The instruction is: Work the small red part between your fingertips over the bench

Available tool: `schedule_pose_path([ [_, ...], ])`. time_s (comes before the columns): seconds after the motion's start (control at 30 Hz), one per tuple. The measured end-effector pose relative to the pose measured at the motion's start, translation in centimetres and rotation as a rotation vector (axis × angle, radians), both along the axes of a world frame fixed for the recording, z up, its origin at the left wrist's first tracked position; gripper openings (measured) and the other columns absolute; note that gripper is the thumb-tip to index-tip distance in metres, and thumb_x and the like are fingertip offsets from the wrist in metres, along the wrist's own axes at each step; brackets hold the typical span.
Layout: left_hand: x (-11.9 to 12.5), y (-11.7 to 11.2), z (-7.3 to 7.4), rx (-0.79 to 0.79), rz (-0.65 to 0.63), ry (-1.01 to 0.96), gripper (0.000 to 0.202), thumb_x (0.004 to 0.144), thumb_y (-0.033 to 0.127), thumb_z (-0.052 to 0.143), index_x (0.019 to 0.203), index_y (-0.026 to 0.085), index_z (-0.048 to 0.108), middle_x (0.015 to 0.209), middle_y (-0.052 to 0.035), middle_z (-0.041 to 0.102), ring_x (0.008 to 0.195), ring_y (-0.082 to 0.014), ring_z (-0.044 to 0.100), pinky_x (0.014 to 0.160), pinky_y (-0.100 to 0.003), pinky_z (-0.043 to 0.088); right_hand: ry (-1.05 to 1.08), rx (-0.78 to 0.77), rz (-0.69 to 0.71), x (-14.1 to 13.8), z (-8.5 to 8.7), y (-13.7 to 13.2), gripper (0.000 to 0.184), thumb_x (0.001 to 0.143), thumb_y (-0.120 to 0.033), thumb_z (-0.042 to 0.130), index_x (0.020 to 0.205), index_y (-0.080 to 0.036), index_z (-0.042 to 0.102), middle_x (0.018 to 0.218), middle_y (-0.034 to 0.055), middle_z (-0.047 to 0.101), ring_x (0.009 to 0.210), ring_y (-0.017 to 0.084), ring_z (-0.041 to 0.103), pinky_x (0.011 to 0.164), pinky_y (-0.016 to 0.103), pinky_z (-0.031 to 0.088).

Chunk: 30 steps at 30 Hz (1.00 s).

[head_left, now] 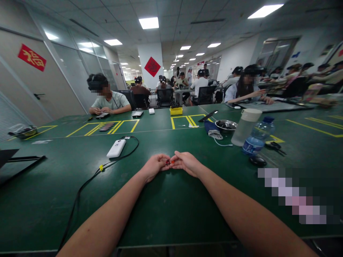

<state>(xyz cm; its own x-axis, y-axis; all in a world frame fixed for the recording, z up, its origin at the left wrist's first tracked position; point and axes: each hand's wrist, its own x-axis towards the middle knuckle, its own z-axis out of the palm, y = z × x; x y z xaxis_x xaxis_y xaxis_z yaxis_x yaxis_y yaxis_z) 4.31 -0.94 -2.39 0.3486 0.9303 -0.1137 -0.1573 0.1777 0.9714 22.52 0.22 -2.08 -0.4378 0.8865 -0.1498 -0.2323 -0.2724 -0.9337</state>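
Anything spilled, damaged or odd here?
Nothing looks spilled. The large pixelated patch at right looks odd, hiding part of the green table. The red piece at the left hand is too small to judge for damage.

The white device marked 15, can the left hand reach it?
Probably yes: only the black cable lies between the left hand and the white device, though the hand touches a red piece.

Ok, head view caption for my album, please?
Tiny red and orange bits between left hand and right hand at a green table.
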Motion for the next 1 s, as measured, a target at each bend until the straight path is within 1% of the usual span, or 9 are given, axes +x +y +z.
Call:
schedule_pose_path([
  [0.1, 0.00, 0.16, -0.08, -0.016, 0.006, -0.012, 0.018, 0.076, 0.004, 0.060, 0.093, 0.011, 0.061, 0.085, -0.0091, 0.067, 0.080, -0.0155, 0.067, 0.083, -0.032, 0.052, -0.001, 0.006, 0.009, 0.03, 0.21, -0.12, 0.033, 0.089, -0.036, 0.048, 0.081, -0.008, 0.064, 0.074, 0.0126, 0.068, 0.067, 0.017, 0.068, 0.068, 0.029, 0.055],
  [0.17, -0.03, 0.27, -0.07, -0.041, 0.017, -0.024, 0.021, 0.076, 0.003, 0.058, 0.096, 0.010, 0.061, 0.088, -0.0107, 0.067, 0.081, -0.0160, 0.067, 0.084, -0.032, 0.052, -0.020, 0.032, 0.016, 0.04, 0.45, -0.29, 0.024, 0.086, -0.028, 0.053, 0.081, -0.008, 0.065, 0.076, 0.0125, 0.069, 0.070, 0.017, 0.068, 0.070, 0.029, 0.055],
  [0.27, -0.12, 0.28, 0.06, -0.077, 0.022, -0.063, 0.025, 0.076, 0.001, 0.058, 0.099, 0.010, 0.060, 0.094, -0.0132, 0.067, 0.084, -0.0175, 0.067, 0.085, -0.031, 0.052, -0.068, 0.080, 0.007, 0.02, 0.65, -0.48, 0.010, 0.077, -0.014, 0.060, 0.081, -0.009, 0.066, 0.081, 0.0121, 0.070, 0.074, 0.016, 0.068, 0.074, 0.028, 0.054],
  [0.37, -0.20, 0.14, 0.21, -0.077, 0.005, -0.101, 0.024, 0.074, 0.002, 0.060, 0.097, 0.009, 0.061, 0.095, -0.0142, 0.067, 0.086, -0.0192, 0.067, 0.086, -0.031, 0.051, -0.092, 0.107, -0.001, -0.02, 0.44, -0.44, 0.010, 0.072, -0.008, 0.061, 0.081, -0.009, 0.067, 0.081, 0.0111, 0.070, 0.077, 0.017, 0.068, 0.076, 0.028, 0.054],
  [0.47, -0.23, 0.00, 0.23, -0.054, -0.010, -0.106, 0.024, 0.072, 0.001, 0.062, 0.095, 0.008, 0.061, 0.094, -0.0137, 0.067, 0.085, -0.0194, 0.067, 0.087, -0.032, 0.051, -0.106, 0.126, 0.001, -0.04, 0.05, -0.28, 0.010, 0.072, -0.008, 0.062, 0.081, -0.009, 0.067, 0.080, 0.0107, 0.070, 0.076, 0.017, 0.068, 0.076, 0.028, 0.055],
  [0.57, -0.21, -0.03, 0.17, -0.038, -0.012, -0.090, 0.023, 0.072, 0.000, 0.061, 0.094, 0.008, 0.061, 0.091, -0.0119, 0.067, 0.082, -0.0175, 0.067, 0.087, -0.032, 0.051, -0.110, 0.136, 0.002, -0.06, -0.14, -0.21, 0.010, 0.072, -0.009, 0.063, 0.081, -0.009, 0.067, 0.080, 0.0105, 0.070, 0.076, 0.016, 0.068, 0.075, 0.027, 0.055],
  [0.7, -0.19, 0.01, 0.10, -0.026, -0.001, -0.068, 0.024, 0.072, 0.001, 0.060, 0.094, 0.009, 0.061, 0.087, -0.0101, 0.067, 0.078, -0.0160, 0.067, 0.084, -0.032, 0.051, -0.097, 0.141, -0.007, -0.06, -0.02, -0.31, 0.009, 0.072, -0.010, 0.064, 0.081, -0.010, 0.066, 0.083, 0.0099, 0.069, 0.075, 0.015, 0.069, 0.074, 0.025, 0.055],
  [0.83, -0.25, 0.09, 0.00, -0.022, -0.009, -0.063, 0.024, 0.073, 0.004, 0.061, 0.096, 0.010, 0.061, 0.090, -0.0107, 0.067, 0.079, -0.0160, 0.067, 0.083, -0.031, 0.052, -0.086, 0.133, -0.016, -0.01, 0.12, -0.40, 0.010, 0.071, -0.011, 0.064, 0.081, -0.010, 0.065, 0.084, 0.0098, 0.069, 0.075, 0.016, 0.069, 0.074, 0.026, 0.056],
  [1.0, -0.39, 0.19, -0.13, -0.028, -0.016, -0.013, 0.026, 0.074, 0.007, 0.062, 0.100, 0.010, 0.059, 0.087, -0.0126, 0.067, 0.077, -0.0164, 0.067, 0.073, -0.027, 0.054, -0.087, 0.126, -0.012, 0.02, 0.08, -0.35, 0.011, 0.072, -0.012, 0.065, 0.082, -0.011, 0.064, 0.085, 0.0103, 0.069, 0.075, 0.016, 0.069, 0.074, 0.027, 0.056],
])
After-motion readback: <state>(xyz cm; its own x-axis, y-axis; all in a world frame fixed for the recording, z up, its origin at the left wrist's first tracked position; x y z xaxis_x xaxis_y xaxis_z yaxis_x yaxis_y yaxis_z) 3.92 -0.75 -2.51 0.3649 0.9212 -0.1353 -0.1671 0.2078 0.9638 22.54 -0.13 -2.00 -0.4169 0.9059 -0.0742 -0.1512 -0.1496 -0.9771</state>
